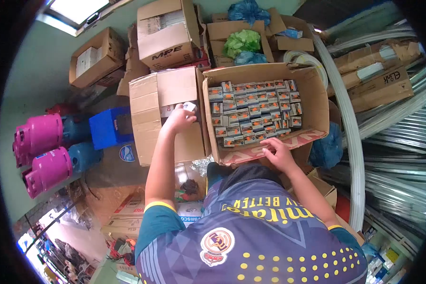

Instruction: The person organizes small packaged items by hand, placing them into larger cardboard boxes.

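Observation:
My left hand [179,119] is over the cardboard box [144,118] on the left, closed on a small white box [189,106] at its partly raised flaps. My right hand [278,155] is at the near edge of the large open carton [312,94] beside it, fingers apart, with nothing visible in them. Inside that carton stand rows of small boxes [255,111], grey and white with orange marks. Red lettering runs along the carton's near flap [270,146].
Behind are more open cartons [168,49] and a green plastic bag [243,43]. Pink gas cylinders [42,128] and a blue bin [111,128] stand at left. Long clear tubes [345,123] and bundled metallic-looking lengths [397,156] fill the right side.

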`<state>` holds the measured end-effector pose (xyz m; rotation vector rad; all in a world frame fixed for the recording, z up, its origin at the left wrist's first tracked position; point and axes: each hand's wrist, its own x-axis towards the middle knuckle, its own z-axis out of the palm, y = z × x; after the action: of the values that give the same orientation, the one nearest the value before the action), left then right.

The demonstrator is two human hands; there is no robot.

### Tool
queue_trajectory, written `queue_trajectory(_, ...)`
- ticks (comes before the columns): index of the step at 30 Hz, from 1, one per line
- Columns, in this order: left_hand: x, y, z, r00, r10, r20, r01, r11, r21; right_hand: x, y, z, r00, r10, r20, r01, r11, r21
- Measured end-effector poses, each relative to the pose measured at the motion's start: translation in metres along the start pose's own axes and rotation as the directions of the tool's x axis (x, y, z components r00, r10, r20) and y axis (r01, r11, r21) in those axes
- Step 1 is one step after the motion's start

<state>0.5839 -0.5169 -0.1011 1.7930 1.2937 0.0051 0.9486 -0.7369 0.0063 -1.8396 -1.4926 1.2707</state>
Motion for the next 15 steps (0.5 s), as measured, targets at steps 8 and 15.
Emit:
queue_trajectory(8,-0.129,0.127,-0.014,0.906,0.396,-0.147,-0.422,0.842,-0.335,0.033,-0.076,-0.003,0.948,-0.301,0.100,0.274,0.936,0.221)
queue_trajectory(15,-0.143,0.187,0.043,0.822,0.398,-0.408,-0.450,0.892,-0.037,0.053,-0.059,-0.018,0.891,-0.439,0.115,0.421,0.894,0.156)
